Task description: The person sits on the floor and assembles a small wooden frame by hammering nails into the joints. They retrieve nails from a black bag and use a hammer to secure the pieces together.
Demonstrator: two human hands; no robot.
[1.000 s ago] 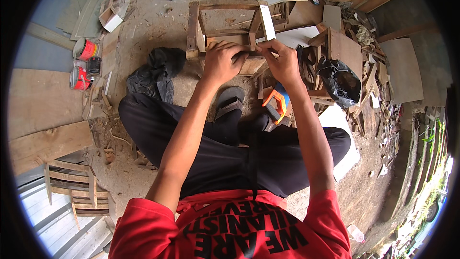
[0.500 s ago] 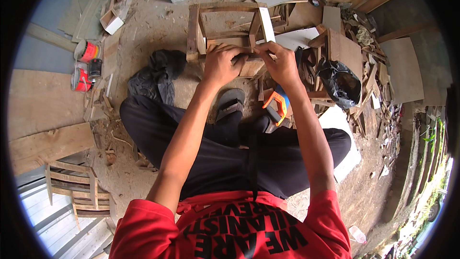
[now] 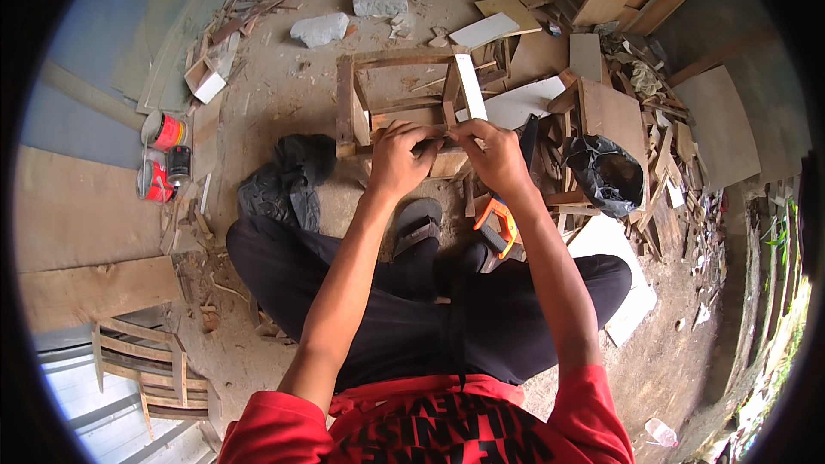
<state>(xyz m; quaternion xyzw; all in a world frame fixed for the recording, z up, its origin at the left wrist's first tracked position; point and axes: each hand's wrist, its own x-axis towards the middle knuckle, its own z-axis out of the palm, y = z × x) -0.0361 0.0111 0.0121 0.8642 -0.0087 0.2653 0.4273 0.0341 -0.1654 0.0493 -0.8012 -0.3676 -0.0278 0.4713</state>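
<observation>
A small wooden furniture frame [image 3: 346, 103] stands on the ground before me, with a white strip [image 3: 469, 88] along its right side. At its near edge my left hand [image 3: 400, 155] and my right hand [image 3: 492, 153] meet, fingertips almost touching. Both hands are closed in a pinch. Whatever lies between the fingers is too small and too covered to name. Beneath my right wrist, an orange-handled handsaw [image 3: 498, 228] rests by my foot.
Black plastic bags lie left [image 3: 284, 180] and right [image 3: 606, 176] of the frame. Wood scraps [image 3: 662, 146] pile up at right, beside a wooden box-like piece [image 3: 612, 112]. Paint cans [image 3: 163, 131] stand at left. Concrete blocks [image 3: 380, 0] lie farther off.
The whole view has shifted, so the frame and both hands appear lower in it. The hands keep their pinch at the frame's near edge.
</observation>
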